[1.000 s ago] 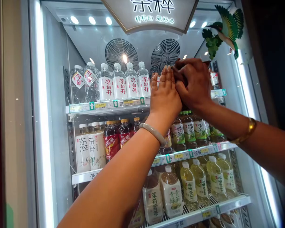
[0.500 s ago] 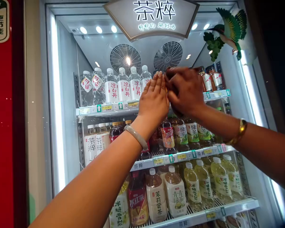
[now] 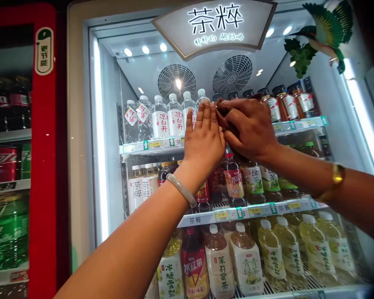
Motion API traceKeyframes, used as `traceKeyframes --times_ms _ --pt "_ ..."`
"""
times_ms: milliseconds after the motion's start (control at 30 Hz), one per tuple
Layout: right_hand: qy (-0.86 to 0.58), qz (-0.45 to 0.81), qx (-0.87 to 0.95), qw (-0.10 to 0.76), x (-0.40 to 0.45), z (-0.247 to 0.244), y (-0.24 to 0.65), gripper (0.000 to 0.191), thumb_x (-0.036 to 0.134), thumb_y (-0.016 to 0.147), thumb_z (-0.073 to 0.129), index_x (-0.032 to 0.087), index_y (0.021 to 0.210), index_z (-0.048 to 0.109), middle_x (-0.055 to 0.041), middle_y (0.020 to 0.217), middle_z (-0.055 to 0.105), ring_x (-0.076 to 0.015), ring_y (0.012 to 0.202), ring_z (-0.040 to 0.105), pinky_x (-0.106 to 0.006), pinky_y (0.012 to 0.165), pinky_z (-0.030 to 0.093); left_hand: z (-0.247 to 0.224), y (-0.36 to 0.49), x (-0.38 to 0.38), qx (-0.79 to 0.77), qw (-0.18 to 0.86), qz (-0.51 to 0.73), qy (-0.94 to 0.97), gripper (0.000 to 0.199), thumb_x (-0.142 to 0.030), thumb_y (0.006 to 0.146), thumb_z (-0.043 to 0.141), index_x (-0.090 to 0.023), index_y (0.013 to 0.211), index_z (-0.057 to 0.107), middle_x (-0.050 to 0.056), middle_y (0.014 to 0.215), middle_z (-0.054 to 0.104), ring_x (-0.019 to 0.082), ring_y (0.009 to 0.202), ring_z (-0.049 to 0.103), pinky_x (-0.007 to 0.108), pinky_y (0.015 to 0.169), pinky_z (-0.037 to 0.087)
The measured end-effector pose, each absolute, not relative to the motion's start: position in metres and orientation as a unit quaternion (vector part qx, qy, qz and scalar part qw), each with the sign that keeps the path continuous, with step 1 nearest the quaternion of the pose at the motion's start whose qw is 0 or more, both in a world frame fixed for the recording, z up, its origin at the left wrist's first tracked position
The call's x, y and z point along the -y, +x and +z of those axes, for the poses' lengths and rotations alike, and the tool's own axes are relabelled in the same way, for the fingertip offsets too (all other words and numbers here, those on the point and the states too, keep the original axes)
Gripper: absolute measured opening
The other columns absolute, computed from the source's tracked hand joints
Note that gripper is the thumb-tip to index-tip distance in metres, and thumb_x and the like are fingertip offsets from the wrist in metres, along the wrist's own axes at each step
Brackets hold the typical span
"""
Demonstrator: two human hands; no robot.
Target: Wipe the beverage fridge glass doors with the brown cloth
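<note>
My left hand (image 3: 204, 135) lies flat with its fingers stretched upward against the front glass of a lit drinks cooler (image 3: 104, 145). A pale bangle (image 3: 181, 189) circles that wrist. Right beside it, my right hand (image 3: 247, 126) has its fingers bent and drawn together near the glass; what they hold, if anything, is hidden. A gold-coloured bracelet (image 3: 338, 174) is on the right wrist. Behind the glass, both hands cover part of the top shelf, between clear water bottles (image 3: 175, 118) and dark-capped brown bottles (image 3: 288, 101).
Lower shelves carry red-labelled tea bottles (image 3: 195, 265), white-labelled bottles (image 3: 246, 261) and pale yellow drinks (image 3: 318, 247). A lit sign (image 3: 215, 27) and a bird decoration (image 3: 326, 33) sit at the top. At left stands a red-framed cooler (image 3: 45, 166) with green bottles (image 3: 11, 230).
The view has turned left, so the cooler sits further right and more of the red-framed one shows. My left fingers are spread slightly more; both hands stay side by side at the glass.
</note>
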State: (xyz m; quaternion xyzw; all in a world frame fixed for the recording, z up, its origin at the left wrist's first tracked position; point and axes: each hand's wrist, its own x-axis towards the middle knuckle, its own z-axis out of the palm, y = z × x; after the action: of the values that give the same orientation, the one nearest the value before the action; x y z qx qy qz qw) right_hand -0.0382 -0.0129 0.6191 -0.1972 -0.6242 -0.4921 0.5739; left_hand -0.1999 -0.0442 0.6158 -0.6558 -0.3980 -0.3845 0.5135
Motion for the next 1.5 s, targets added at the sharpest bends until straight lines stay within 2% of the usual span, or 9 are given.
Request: traceKeyframes --times_ms 133,333,600,833,933,1067,1167,1300,1500 --pt "-0.142 -0.508 0.692 0.493 0.002 0.616 0.0 0.016 0.033 0.087 0.063 0.029 0.102 0.066 -0.0067 0.141 0.064 -0.0328 0.126 0.059 -0.053 0.104 0.045 0.613 -0.215 0.048 0.395 0.52 -0.355 -0.669 0.065 -0.028 0.103 0.032 -0.009 0.165 0.026 0.013 0.174 0.025 0.026 0.163 0.018 0.052 0.135 0.003" --pt "-0.309 -0.468 0.544 0.624 0.009 0.651 -0.048 0.03 0.033 0.087 0.063 0.015 0.112 0.066 -0.0187 0.133 0.063 -0.0403 0.122 0.056 -0.056 0.094 0.042 0.617 -0.228 0.047 0.387 0.531 -0.359 -0.663 0.067 -0.024 0.101 0.033 -0.015 0.166 0.021 0.01 0.174 0.026 0.024 0.163 0.018 0.05 0.136 0.004" --pt "-0.072 -0.555 0.678 0.476 0.006 0.614 -0.029 0.013 0.027 0.089 0.063 0.028 0.102 0.064 -0.0056 0.14 0.067 -0.0304 0.121 0.062 -0.05 0.095 0.045 0.616 -0.253 0.052 0.375 0.529 -0.363 -0.669 0.063 -0.025 0.102 0.033 -0.009 0.163 0.027 0.015 0.172 0.029 0.025 0.162 0.021 0.049 0.135 0.01" --pt "-0.286 -0.469 0.564 0.616 0.022 0.654 -0.096 0.03 0.033 0.093 0.057 0.018 0.118 0.065 -0.0154 0.138 0.063 -0.0394 0.123 0.055 -0.056 0.095 0.042 0.617 -0.261 0.056 0.387 0.528 -0.365 -0.662 0.062 -0.023 0.102 0.033 -0.008 0.162 0.03 0.015 0.172 0.029 0.025 0.162 0.021 0.051 0.135 0.009" --pt "-0.237 -0.504 0.599 0.575 0.029 0.631 -0.116 0.032 0.034 0.099 0.05 0.02 0.125 0.063 -0.0119 0.143 0.062 -0.0361 0.126 0.055 -0.054 0.097 0.042 0.615 -0.268 0.059 0.406 0.529 -0.368 -0.648 0.063 -0.024 0.103 0.032 -0.003 0.161 0.028 0.018 0.172 0.028 0.026 0.162 0.02 0.049 0.135 0.01" --pt "-0.137 -0.553 0.654 0.498 0.02 0.613 -0.078 0.021 0.032 0.098 0.053 0.028 0.116 0.063 -0.0048 0.145 0.064 -0.0305 0.123 0.06 -0.05 0.096 0.045 0.613 -0.288 0.067 0.415 0.539 -0.355 -0.642 0.062 -0.026 0.104 0.03 -0.008 0.163 0.026 0.013 0.173 0.026 0.024 0.163 0.019 0.049 0.136 0.011" --pt "-0.192 -0.529 0.617 0.55 0.013 0.637 -0.064 0.019 0.032 0.091 0.061 0.027 0.109 0.064 -0.0096 0.137 0.066 -0.0348 0.118 0.061 -0.053 0.092 0.046 0.615 -0.303 0.072 0.428 0.545 -0.341 -0.636 0.062 -0.026 0.104 0.029 -0.008 0.164 0.026 0.013 0.173 0.026 0.024 0.163 0.017 0.051 0.136 0.011" --pt "-0.264 -0.484 0.532 0.643 0.022 0.66 -0.115 0.025 0.033 0.089 0.063 0.02 0.11 0.066 -0.0174 0.131 0.066 -0.0404 0.118 0.058 -0.056 0.089 0.043 0.617 -0.317 0.075 0.445 0.539 -0.348 -0.624 0.062 -0.025 0.104 0.029 -0.011 0.164 0.026 0.012 0.173 0.026 0.024 0.163 0.019 0.05 0.135 0.012" --pt "-0.101 -0.553 0.669 0.486 0.036 0.604 -0.142 0.021 0.029 0.096 0.055 0.028 0.115 0.064 -0.0031 0.142 0.066 -0.0314 0.12 0.062 -0.052 0.092 0.045 0.611 -0.342 0.086 0.452 0.541 -0.331 -0.627 0.062 -0.025 0.105 0.028 -0.009 0.165 0.024 0.014 0.173 0.026 0.025 0.163 0.016 0.05 0.135 0.014"
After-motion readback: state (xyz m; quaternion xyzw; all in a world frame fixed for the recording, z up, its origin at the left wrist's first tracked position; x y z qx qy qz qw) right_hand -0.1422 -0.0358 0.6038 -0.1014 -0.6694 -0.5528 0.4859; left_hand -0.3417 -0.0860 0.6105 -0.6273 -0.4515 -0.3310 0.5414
